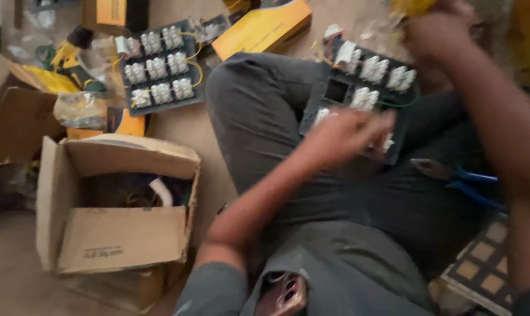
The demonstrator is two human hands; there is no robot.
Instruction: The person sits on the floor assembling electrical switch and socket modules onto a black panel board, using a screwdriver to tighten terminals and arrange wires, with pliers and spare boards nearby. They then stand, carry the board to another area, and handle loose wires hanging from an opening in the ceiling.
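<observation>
Left hand pinches the near edge of a switch panel on the lap; right hand grips yellow wires beyond its far edge.

The person sat on the floor with a dark switch panel resting on the raised knee. The left hand, blurred, lay on the panel's near edge; the right hand was at its far corner. Blue-handled pliers lay on the lap. A second panel and an open cardboard box lay on the floor.

Grey trousers, grey short sleeves
</observation>
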